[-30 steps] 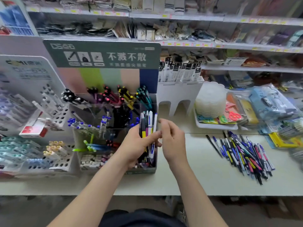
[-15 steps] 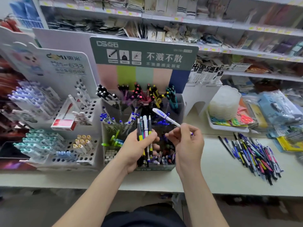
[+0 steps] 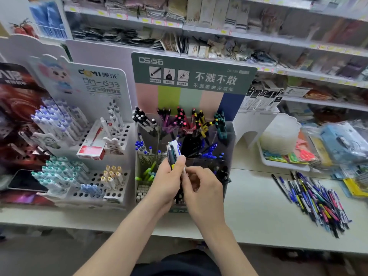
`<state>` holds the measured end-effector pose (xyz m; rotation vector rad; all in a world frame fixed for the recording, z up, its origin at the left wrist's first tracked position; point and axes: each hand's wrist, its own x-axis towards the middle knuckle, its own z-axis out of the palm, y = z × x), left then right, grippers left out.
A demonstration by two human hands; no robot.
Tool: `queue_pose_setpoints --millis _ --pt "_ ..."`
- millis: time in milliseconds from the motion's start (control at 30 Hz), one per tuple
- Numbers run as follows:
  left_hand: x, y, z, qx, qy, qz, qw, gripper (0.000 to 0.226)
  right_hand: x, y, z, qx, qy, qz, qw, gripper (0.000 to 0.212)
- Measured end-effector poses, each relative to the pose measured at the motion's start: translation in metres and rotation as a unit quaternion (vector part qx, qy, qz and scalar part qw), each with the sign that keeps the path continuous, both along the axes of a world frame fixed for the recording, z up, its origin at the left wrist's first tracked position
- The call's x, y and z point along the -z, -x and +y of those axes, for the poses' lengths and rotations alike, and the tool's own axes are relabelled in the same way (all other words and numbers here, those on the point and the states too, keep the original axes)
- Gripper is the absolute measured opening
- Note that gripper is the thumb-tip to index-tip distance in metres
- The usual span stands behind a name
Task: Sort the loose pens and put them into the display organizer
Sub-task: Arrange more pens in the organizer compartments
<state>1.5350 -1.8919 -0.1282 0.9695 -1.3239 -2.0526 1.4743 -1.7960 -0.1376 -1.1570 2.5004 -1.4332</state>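
Plastic organizer (image 3: 229, 140) holds pens (image 3: 199, 124); left hand (image 3: 167, 184) grips a pen bundle (image 3: 172, 150), right hand (image 3: 203, 188) pinches a white pen (image 3: 184, 170).

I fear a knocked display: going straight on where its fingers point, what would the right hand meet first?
Probably the pen bundle in the left hand, just ahead of the right hand; the organizer lies beyond, depth unclear.
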Motion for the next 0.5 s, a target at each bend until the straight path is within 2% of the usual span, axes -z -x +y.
queue_pose_setpoints --millis 200,300,500 --pt "-0.008 0.008 -0.009 -0.065 -0.003 0.022 0.998 0.026 -0.009 0.006 -0.008 -0.047 -0.008 -0.125 0.991 0.02" --pt "-0.011 0.012 -0.015 -0.068 0.003 0.023 0.997 0.022 -0.018 0.012 -0.009 -0.072 0.001 -0.184 0.98 0.027" --pt "-0.016 0.022 -0.023 -0.046 0.024 -0.008 0.999 0.029 -0.029 0.019 -0.014 -0.084 -0.014 -0.113 0.99 0.034"
